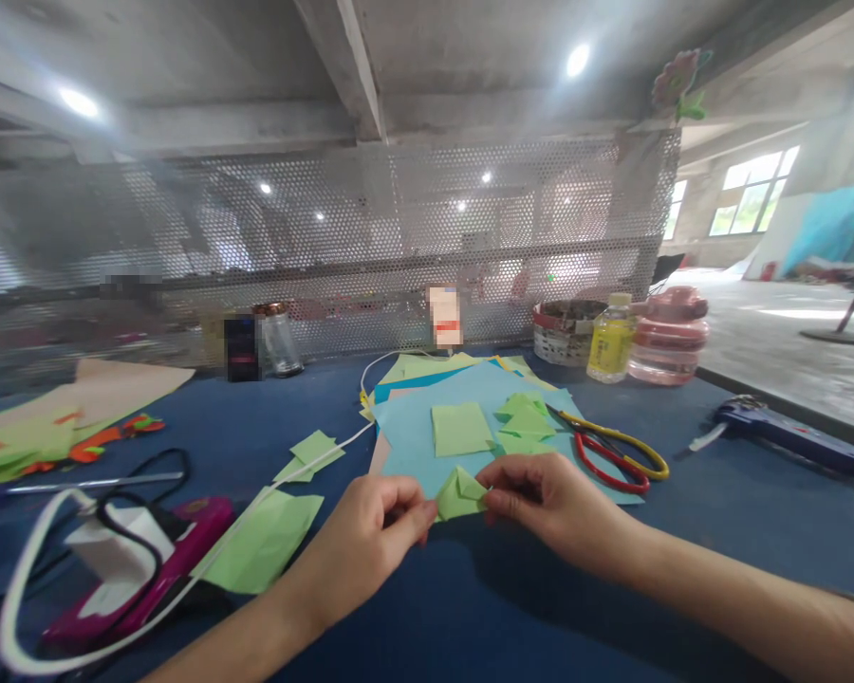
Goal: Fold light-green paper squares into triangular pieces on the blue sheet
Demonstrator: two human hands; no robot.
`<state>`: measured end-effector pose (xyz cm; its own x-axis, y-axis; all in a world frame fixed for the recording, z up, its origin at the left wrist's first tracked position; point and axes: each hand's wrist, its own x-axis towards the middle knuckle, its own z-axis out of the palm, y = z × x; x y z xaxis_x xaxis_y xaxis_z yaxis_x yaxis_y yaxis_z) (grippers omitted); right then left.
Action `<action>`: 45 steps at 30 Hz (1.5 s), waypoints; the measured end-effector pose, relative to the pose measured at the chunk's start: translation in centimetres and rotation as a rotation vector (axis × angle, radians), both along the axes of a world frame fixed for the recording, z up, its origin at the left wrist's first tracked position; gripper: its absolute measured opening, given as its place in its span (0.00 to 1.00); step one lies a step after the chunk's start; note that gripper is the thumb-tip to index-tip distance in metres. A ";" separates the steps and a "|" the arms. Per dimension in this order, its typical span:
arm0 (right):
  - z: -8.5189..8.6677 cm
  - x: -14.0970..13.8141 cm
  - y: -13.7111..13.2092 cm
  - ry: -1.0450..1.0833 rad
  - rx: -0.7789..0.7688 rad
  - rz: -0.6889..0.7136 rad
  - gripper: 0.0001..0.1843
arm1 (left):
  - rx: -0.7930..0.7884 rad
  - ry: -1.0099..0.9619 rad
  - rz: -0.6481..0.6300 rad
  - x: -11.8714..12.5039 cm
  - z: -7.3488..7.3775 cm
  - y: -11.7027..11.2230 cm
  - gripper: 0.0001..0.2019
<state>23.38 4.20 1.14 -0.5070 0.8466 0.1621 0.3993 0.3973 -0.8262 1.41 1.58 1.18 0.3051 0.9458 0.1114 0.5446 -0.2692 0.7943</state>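
Note:
Between my two hands is a small piece of folded green paper (459, 495), triangular with a raised flap. My left hand (380, 531) pinches its left corner between thumb and fingers. The right corner is pinched by my right hand (541, 493). Just beyond lies a flat green paper square (462, 429) on a stack of light blue paper (413, 446). Several folded green pieces (525, 422) sit to its right, overlapping one another. Scissors (612, 455) with red and yellow handles rest partly on the blue paper.
Left are a magenta power strip (206, 522), a white cable (256, 498), green paper sheets (267, 541) and orange scraps (92, 446). A glass jar (283, 341), a basket (567, 332), a yellow bottle (610, 341) and a pink bottle (667, 341) stand behind. A blue-handled tool (797, 434) lies right.

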 end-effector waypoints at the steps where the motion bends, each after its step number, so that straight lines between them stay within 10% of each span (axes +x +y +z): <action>1: 0.1 0.0 0.0 -0.002 -0.003 -0.006 0.11 | 0.017 -0.004 0.009 -0.1 0.1 0.0 0.19; 21: 0.4 -0.5 -0.9 -0.080 -0.028 0.064 0.10 | -0.259 -0.265 -0.087 0.9 -0.5 0.1 0.09; 34: -0.6 -0.5 -0.7 -0.162 -0.106 0.091 0.09 | 0.076 0.090 -0.101 1.0 -1.1 -0.5 0.06; 45: -0.3 -0.4 -0.9 -0.345 0.185 0.119 0.11 | 0.060 0.160 -0.100 1.0 -0.7 -0.4 0.05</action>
<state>23.00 3.29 0.88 -0.6511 0.7510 0.1097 0.5827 0.5872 -0.5619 2.41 1.16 0.47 0.4156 0.9030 0.1093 0.6308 -0.3727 0.6806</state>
